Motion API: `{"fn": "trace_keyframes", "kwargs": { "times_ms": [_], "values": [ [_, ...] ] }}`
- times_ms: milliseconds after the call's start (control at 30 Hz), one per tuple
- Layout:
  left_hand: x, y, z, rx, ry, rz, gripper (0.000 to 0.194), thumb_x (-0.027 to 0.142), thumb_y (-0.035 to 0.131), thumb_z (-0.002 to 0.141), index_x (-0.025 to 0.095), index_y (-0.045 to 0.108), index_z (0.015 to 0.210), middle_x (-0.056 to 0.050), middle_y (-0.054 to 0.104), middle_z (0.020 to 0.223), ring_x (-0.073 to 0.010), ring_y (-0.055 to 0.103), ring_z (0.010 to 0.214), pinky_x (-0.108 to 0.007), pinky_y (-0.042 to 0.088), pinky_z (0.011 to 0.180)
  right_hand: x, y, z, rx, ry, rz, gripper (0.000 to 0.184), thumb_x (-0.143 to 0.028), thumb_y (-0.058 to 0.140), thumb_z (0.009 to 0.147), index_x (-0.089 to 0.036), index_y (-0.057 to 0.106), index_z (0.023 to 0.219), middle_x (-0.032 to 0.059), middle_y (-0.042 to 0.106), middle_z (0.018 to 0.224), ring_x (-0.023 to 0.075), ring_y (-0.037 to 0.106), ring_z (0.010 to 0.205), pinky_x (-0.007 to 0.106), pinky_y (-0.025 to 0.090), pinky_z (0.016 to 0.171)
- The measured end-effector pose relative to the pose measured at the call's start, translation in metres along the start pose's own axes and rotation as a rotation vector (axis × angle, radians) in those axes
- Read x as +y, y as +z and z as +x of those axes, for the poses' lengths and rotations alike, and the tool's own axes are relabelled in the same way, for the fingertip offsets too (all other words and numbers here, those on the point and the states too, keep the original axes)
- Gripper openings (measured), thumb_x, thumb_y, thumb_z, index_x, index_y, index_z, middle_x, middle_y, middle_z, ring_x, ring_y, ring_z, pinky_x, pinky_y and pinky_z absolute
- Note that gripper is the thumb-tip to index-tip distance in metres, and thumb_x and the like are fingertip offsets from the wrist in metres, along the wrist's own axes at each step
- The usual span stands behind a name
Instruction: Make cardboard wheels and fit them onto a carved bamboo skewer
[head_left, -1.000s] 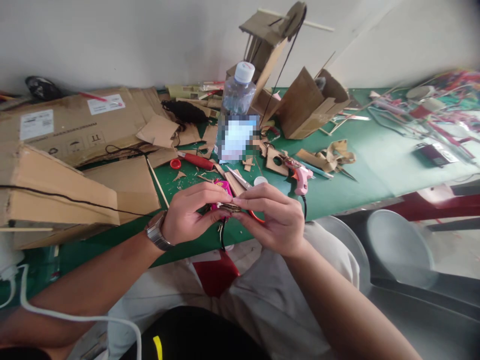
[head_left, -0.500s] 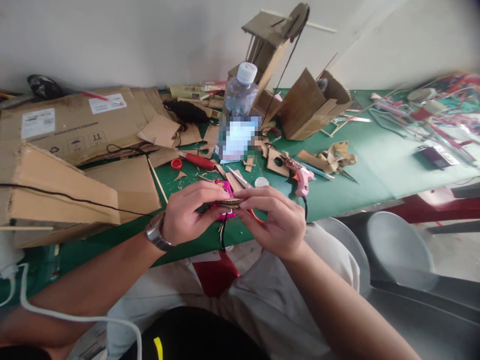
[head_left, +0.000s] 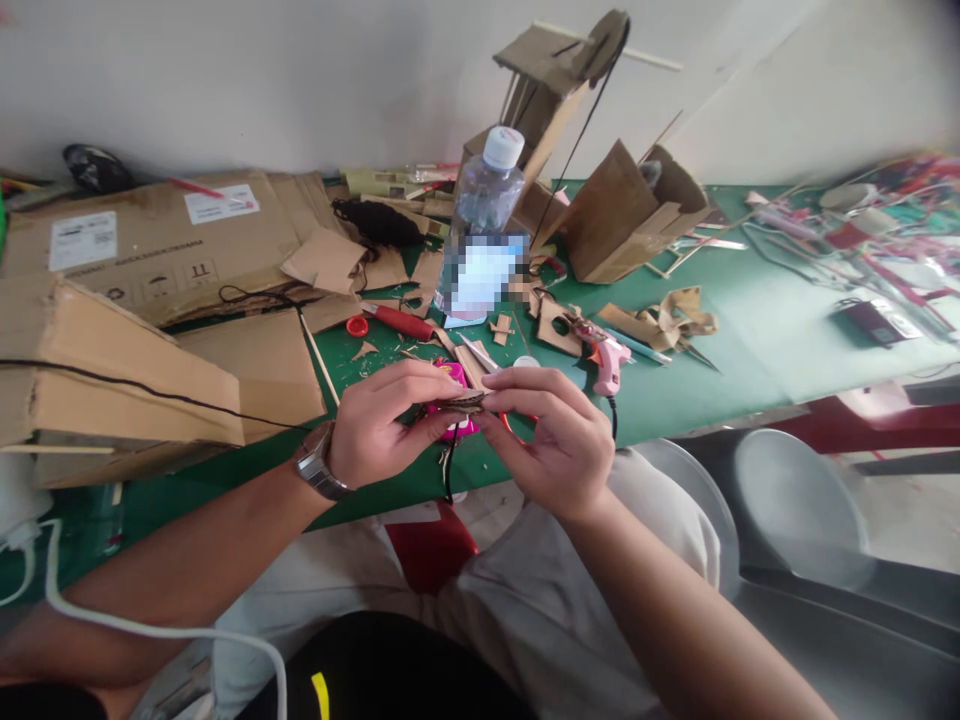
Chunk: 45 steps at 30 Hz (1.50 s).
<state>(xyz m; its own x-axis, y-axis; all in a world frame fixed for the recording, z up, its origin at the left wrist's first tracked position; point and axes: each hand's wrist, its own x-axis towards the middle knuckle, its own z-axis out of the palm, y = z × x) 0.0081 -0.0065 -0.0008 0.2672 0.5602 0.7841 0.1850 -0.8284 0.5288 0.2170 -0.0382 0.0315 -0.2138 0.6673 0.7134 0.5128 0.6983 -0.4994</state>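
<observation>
The left hand and right hand pinch a small cardboard piece between them, at a green table where a pink glue gun lies.

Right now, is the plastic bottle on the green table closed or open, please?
Closed: the white cap sits on top of the plastic bottle, covering its mouth. How tightly it is screwed, I cannot tell.

Soft light, prob. from R; pale glare on table mid-R; clutter upper R smeared; screen ctr. pixelated.
</observation>
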Motion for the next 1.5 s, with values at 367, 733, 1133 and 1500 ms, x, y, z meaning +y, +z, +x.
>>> {"fn": "trace_keyframes", "kwargs": {
  "times_ms": [367,733,1133,1500],
  "values": [
    [-0.0019,0.0000,-0.0013,-0.031,0.017,-0.019,0.028,0.018,0.078,0.094,0.023,0.073,0.121,-0.007,0.083,0.109,-0.0192,0.079,0.103,-0.031,0.065,0.090,0.0016,-0.0015,-0.0006,-0.020,-0.023,0.003,0.020,-0.008,0.078,0.089,-0.025,0.076,0.098,0.0059,0.079,0.101,0.0200,0.078,0.085,0.036,0.067,0.077],
    [-0.0032,-0.0010,0.0013,-0.004,-0.024,-0.091,0.026,0.023,0.085,0.089,0.022,0.075,0.113,-0.006,0.083,0.101,-0.0179,0.078,0.096,-0.030,0.064,0.085,0.0009,-0.0001,0.0000,-0.049,-0.031,0.016,0.021,-0.007,0.075,0.091,-0.024,0.072,0.103,0.0080,0.077,0.104,0.0207,0.077,0.091,0.038,0.067,0.081],
    [-0.0044,0.0017,0.0004,-0.008,-0.126,-0.258,0.032,0.031,0.094,0.079,0.021,0.074,0.102,-0.004,0.081,0.093,-0.0175,0.078,0.089,-0.028,0.064,0.079,0.0003,0.0006,-0.0006,-0.035,-0.026,0.043,0.023,-0.007,0.081,0.088,-0.022,0.072,0.103,0.0073,0.076,0.100,0.0196,0.077,0.090,0.035,0.066,0.081],
    [-0.0049,0.0005,-0.0005,-0.053,-0.143,-0.277,0.027,0.021,0.089,0.084,0.023,0.077,0.108,-0.006,0.085,0.104,-0.0210,0.081,0.100,-0.033,0.066,0.090,-0.0020,-0.0020,0.0010,-0.050,-0.002,0.092,0.023,-0.003,0.077,0.087,-0.021,0.071,0.101,0.0067,0.074,0.100,0.0181,0.075,0.088,0.033,0.064,0.079]
  ]
}}
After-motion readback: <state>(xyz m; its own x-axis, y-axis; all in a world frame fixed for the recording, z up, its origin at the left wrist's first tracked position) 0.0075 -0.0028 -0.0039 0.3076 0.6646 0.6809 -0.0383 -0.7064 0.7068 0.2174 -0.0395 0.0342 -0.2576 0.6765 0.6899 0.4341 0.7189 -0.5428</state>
